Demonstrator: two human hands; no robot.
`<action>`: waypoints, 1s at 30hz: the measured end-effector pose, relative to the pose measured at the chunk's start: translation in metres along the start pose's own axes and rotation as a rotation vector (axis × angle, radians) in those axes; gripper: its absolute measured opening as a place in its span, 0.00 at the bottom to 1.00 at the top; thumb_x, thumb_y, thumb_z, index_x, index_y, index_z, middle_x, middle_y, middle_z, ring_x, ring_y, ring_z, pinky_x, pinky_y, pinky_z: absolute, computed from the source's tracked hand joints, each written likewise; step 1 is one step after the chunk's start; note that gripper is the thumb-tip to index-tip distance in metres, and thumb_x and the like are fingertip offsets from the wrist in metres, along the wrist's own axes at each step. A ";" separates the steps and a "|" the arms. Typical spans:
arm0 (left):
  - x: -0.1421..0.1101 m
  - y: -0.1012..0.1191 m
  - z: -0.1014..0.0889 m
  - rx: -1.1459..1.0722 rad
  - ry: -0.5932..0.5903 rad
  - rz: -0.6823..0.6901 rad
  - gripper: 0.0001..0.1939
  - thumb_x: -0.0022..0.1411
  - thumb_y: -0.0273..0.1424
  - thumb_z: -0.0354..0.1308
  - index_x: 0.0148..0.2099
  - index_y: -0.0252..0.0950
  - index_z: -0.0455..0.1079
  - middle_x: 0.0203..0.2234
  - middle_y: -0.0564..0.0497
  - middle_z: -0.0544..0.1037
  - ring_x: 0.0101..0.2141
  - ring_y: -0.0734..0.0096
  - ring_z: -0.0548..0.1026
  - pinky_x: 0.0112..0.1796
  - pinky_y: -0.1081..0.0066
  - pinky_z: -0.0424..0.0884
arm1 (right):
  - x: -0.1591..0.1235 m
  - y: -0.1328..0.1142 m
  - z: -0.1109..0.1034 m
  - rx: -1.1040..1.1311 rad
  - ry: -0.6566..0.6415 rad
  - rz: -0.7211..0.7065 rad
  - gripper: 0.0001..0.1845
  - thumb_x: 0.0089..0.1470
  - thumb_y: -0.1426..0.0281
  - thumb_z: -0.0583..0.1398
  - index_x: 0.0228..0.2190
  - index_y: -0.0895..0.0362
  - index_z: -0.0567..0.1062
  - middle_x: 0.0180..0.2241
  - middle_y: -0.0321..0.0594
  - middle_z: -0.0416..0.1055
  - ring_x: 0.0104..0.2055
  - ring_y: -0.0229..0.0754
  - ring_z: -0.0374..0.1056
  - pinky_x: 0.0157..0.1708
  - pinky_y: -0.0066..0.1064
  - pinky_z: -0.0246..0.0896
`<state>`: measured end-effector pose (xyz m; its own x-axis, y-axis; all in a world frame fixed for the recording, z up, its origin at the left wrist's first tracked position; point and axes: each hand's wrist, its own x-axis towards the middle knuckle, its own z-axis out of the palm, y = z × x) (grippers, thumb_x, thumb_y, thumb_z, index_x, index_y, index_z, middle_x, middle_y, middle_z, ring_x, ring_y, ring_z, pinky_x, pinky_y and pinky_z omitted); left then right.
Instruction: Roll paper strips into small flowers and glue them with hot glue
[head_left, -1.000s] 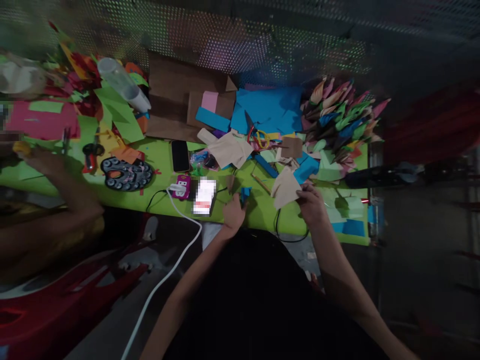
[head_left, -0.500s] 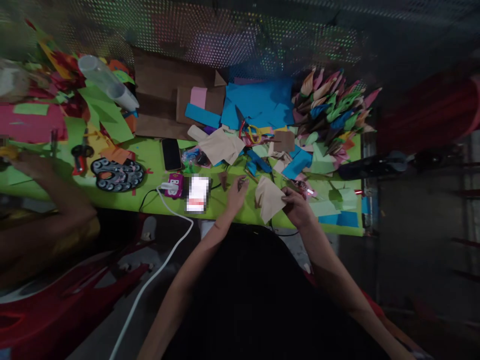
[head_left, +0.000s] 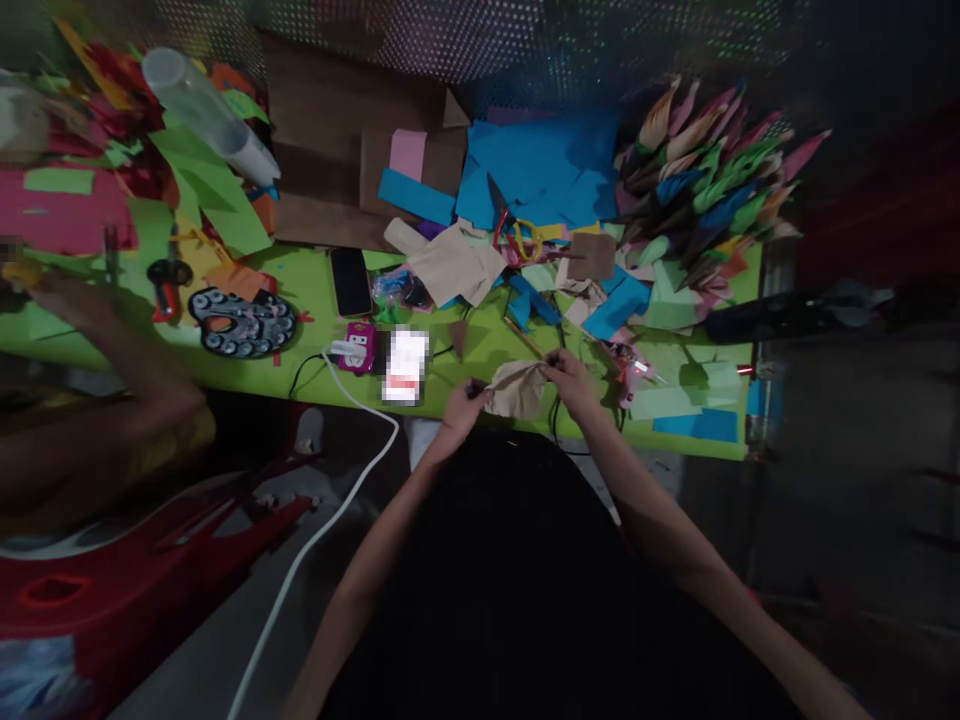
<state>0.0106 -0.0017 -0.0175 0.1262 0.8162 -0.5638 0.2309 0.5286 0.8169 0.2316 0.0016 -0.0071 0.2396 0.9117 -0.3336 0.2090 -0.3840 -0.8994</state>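
A crinkled cream-coloured piece of paper (head_left: pixel 517 392) is stretched between my two hands just above the near edge of the green table. Its left corner is pinched by my left hand (head_left: pixel 463 408), its upper right corner by my right hand (head_left: pixel 571 382); both sets of fingers are closed. Just beyond the paper lie a thin stick (head_left: pixel 523 337) and a small brown paper triangle (head_left: pixel 458 338). To the right of my right hand is a pink glue gun (head_left: pixel 634 375).
Scissors (head_left: pixel 514 230) lie among paper scraps beyond my hands. Folded paper cones (head_left: pixel 705 180) are bunched at back right. Two phones, a pink power socket (head_left: pixel 357 347) and a white cable (head_left: pixel 315 545) are to the left. Another person's arm (head_left: pixel 105 340) reaches in at far left.
My left hand has come to the paper and now grips its left corner. The paper, formerly hanging from my right hand alone, is now spread between both hands, lower and further left.
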 end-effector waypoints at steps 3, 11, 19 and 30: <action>0.003 -0.010 0.000 0.022 0.090 -0.021 0.04 0.55 0.28 0.64 0.33 0.36 0.71 0.30 0.50 0.79 0.35 0.66 0.78 0.41 0.66 0.72 | -0.008 0.006 0.002 -0.222 0.115 -0.165 0.10 0.50 0.65 0.61 0.36 0.52 0.71 0.36 0.40 0.73 0.38 0.47 0.69 0.40 0.39 0.64; 0.002 -0.027 0.004 -0.024 0.133 -0.064 0.14 0.56 0.23 0.62 0.44 0.36 0.67 0.39 0.47 0.79 0.39 0.65 0.79 0.42 0.65 0.75 | -0.052 0.023 0.019 -0.638 -0.254 -0.519 0.17 0.53 0.70 0.64 0.46 0.51 0.76 0.46 0.45 0.75 0.51 0.53 0.69 0.50 0.46 0.65; -0.017 -0.026 -0.006 0.101 0.131 0.016 0.17 0.57 0.22 0.60 0.49 0.37 0.67 0.38 0.49 0.78 0.38 0.67 0.78 0.43 0.64 0.76 | -0.055 0.052 0.026 -0.698 -0.234 -0.603 0.15 0.55 0.75 0.59 0.44 0.52 0.77 0.51 0.46 0.75 0.53 0.52 0.69 0.53 0.50 0.65; -0.032 -0.019 -0.005 0.907 -0.088 0.395 0.17 0.58 0.30 0.65 0.51 0.42 0.73 0.50 0.45 0.75 0.50 0.55 0.72 0.50 0.57 0.70 | -0.056 0.048 0.022 -0.570 -0.219 -0.556 0.12 0.60 0.71 0.59 0.43 0.49 0.80 0.51 0.42 0.76 0.52 0.50 0.70 0.51 0.49 0.68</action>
<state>-0.0030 -0.0365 -0.0144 0.4159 0.8557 -0.3080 0.8031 -0.1865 0.5660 0.2069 -0.0645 -0.0377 -0.2183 0.9757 0.0176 0.7058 0.1703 -0.6877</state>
